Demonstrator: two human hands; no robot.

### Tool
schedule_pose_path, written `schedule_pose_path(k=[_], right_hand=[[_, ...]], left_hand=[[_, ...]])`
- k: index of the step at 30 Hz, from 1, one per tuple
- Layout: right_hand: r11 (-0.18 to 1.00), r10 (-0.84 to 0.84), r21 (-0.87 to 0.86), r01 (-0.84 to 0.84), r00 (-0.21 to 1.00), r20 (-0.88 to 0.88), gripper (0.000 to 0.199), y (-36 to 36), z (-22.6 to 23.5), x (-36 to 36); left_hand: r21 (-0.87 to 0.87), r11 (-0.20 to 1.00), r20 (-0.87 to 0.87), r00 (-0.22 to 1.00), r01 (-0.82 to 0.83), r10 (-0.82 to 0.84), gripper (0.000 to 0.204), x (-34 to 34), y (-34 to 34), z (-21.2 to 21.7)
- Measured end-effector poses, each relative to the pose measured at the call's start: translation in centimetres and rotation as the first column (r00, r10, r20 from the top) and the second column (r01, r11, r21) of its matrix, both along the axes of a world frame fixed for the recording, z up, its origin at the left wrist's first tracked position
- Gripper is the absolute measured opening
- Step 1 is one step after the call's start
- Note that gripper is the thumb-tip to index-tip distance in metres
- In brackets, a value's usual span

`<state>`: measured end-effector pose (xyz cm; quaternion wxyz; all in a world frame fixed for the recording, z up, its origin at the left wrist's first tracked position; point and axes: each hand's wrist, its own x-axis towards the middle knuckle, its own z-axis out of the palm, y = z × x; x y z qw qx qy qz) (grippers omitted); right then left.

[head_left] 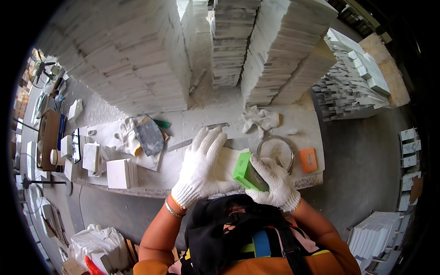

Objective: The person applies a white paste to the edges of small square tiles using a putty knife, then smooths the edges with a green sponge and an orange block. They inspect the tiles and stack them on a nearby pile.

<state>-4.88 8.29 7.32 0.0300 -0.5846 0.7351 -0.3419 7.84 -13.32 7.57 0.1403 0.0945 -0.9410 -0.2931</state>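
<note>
Tall stacks of white marble tiles (137, 59) are standing along the back of the dusty white stone counter (201, 119). On it, a pale rectangular stone tile (229, 160) is lying near the front edge, and the left hand (201, 167), in a white knit glove, is pressing flat on it with fingers spread. The right hand (272, 181), gloved alike, is gripping a bright green rectangular sanding block (245, 172), fingers wrapped around it, against the tile's right side. A thin metal ring (275, 151) is lying just behind, with a small orange rectangular pad (309, 160) beside it.

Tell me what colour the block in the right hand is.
Bright green block, gripped by the gloved right hand; seen best in the head view.
</note>
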Motion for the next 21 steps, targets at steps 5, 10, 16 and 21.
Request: schedule_pose_path(k=[5, 10, 16, 21], right_hand=[[0.989, -0.085, -0.063, 0.134, 0.864, 0.497, 0.084, -5.3, -3.2, -6.1], [0.975, -0.207, 0.086, 0.203, 0.704, 0.680, 0.072, -6.3, -10.0, -7.0], [0.978, -0.203, 0.077, 0.192, 0.824, 0.529, 0.065, -4.3, -6.9, -5.8], [0.990, -0.141, 0.122, 0.072, 0.602, 0.786, 0.070, -6.0, -1.8, -5.6]], left_hand=[[-0.022, 1.000, -0.012, 1.000, 0.018, -0.018, 0.121, -0.1, -0.2, -0.1], [-0.014, 1.000, -0.012, 1.000, 0.013, -0.013, 0.120, -0.1, -0.1, 0.0], [-0.015, 1.000, -0.013, 1.000, -0.011, 0.011, 0.117, 0.2, 0.0, -0.3], [-0.008, 1.000, 0.014, 1.000, -0.007, 0.007, 0.116, 0.2, 0.0, 0.0]])
